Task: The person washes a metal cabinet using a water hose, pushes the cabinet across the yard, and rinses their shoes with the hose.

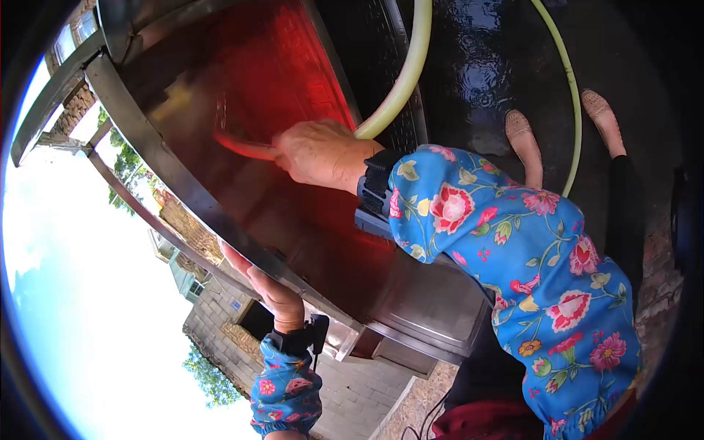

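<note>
Clearly, the right hand [315, 158] is doing the gripping here: its fingers are curling together and clamping on the pale yellow-green hose [405, 81], which is arching in from above and passing into the fist. A short, curved end, looking reddish, is poking out past the knuckles into the big metal tub [136, 114], and I'm seeing a blurred pale streak hanging just beside that tip. The left hand [279, 297] is resting at the tub's curved rim, well apart from the hose, its fingers stretching along the metal and lying close to one another; part of them is hiding behind the edge, so I can't tell how firmly they are pressing. The tub itself is lying wide open towards us, its inner wall [286, 59] glowing bright red on one side and sinking into dark brown shadow on the other. Inside, a yellowish patch [174, 101] is showing near the rim, too blurred for me to name. A grey metal panel [433, 293] is sitting just beside the tub's near end. Over on the dark, wet ground [477, 73], a thinner-looking length of hose [570, 81] is running between two beige shoes [519, 126].
</note>
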The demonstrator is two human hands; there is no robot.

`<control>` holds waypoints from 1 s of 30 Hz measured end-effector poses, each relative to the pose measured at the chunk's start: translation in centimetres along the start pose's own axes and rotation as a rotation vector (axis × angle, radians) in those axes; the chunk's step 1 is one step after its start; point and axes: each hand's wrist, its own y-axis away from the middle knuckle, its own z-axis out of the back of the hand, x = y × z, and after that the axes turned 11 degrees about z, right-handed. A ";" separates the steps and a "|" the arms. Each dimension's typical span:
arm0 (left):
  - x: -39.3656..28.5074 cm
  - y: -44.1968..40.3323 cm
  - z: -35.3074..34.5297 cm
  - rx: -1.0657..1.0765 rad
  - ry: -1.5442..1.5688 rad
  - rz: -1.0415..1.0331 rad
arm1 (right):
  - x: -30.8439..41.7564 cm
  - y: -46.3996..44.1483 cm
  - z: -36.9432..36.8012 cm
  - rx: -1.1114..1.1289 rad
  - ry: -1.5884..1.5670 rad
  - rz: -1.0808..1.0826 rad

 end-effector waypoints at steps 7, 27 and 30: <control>-0.3 0.6 1.1 -0.078 0.095 0.279 | -0.3 -0.1 -1.3 0.117 -0.088 0.042; 0.2 -10.8 0.4 -0.085 -0.488 -0.025 | -8.1 -10.7 -11.4 0.264 -0.489 -0.089; -1.6 -18.0 -1.7 -0.074 -0.487 -0.009 | -8.5 -8.6 -12.4 0.578 -0.408 -0.090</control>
